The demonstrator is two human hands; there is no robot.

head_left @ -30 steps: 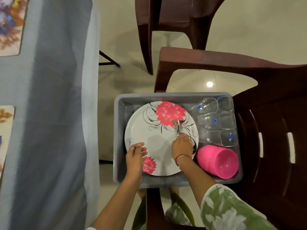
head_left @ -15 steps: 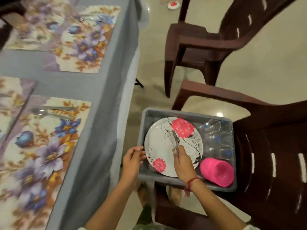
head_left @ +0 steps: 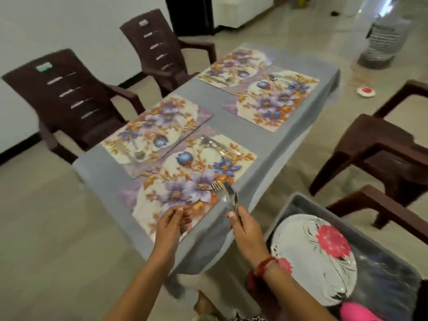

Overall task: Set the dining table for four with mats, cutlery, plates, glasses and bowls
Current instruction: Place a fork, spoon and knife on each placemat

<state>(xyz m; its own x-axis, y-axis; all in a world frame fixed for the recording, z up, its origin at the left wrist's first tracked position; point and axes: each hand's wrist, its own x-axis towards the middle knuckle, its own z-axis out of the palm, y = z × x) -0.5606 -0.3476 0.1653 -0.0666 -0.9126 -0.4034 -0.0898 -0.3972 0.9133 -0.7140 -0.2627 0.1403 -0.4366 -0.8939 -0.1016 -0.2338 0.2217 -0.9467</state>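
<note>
My right hand point(head_left: 245, 225) grips a bunch of forks point(head_left: 225, 193) by the handles, tines up, over the near edge of the nearest floral mat point(head_left: 185, 181). My left hand point(head_left: 170, 222) hovers over that mat's near corner with its fingers loosely curled and nothing in them. Several floral mats lie on the grey-clothed table point(head_left: 273, 149); cutlery point(head_left: 217, 144) rests on the nearest mat's far side, and the other mats carry cutlery too. At lower right a grey tub point(head_left: 298, 200) holds white plates with red flowers point(head_left: 315, 258) and pink bowls point(head_left: 356, 312).
Dark brown plastic chairs stand round the table: two on the far left point(head_left: 69, 98), one on the right point(head_left: 379, 144), and one under the tub point(head_left: 375, 205). A striped object point(head_left: 382, 45) stands on the floor at the far right.
My right hand has lifted the forks out of the tub and carried them left over the nearest mat. My left hand left the tub's rim and moved above the mat. The view swung up to the table.
</note>
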